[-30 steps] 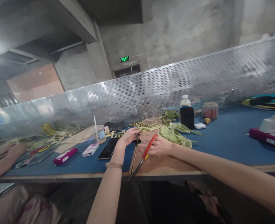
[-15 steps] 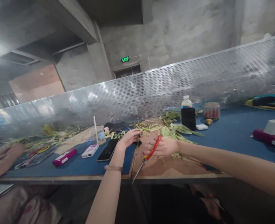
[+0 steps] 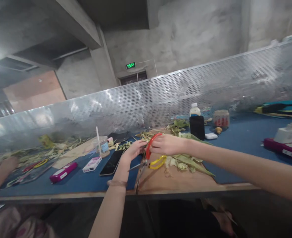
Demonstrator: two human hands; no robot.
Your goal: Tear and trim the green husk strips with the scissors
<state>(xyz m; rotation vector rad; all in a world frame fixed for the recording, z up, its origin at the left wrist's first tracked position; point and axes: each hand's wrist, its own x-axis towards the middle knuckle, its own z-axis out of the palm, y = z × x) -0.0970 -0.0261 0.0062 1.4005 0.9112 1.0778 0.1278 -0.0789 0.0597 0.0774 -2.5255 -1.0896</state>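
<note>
My right hand (image 3: 167,144) has the scissors' red handle (image 3: 150,147) looped over its fingers. The yellow handle (image 3: 158,162) hangs loose below, and the blades are spread, pointing down and left. Close by on the left is my left hand (image 3: 136,149), its fingers bent toward the right fingertips. The fingertips of both hands come together, and whatever is between them is too small and covered to make out. Beneath the hands lies a brown board (image 3: 160,183). Pale green husk-like leaves (image 3: 185,162) are spread on it, under and beside my right forearm.
Left of my hands are a phone (image 3: 111,162), a small white box (image 3: 92,164), a cup with straw (image 3: 103,147) and a purple power strip (image 3: 63,172). Another person's hand (image 3: 8,165) is at far left. A bottle (image 3: 194,110), black case (image 3: 197,127) and jar (image 3: 221,119) stand behind.
My right hand has moved left and up to meet my left hand. The scissors have swung apart, from nearly closed to spread blades. The view has shifted slightly.
</note>
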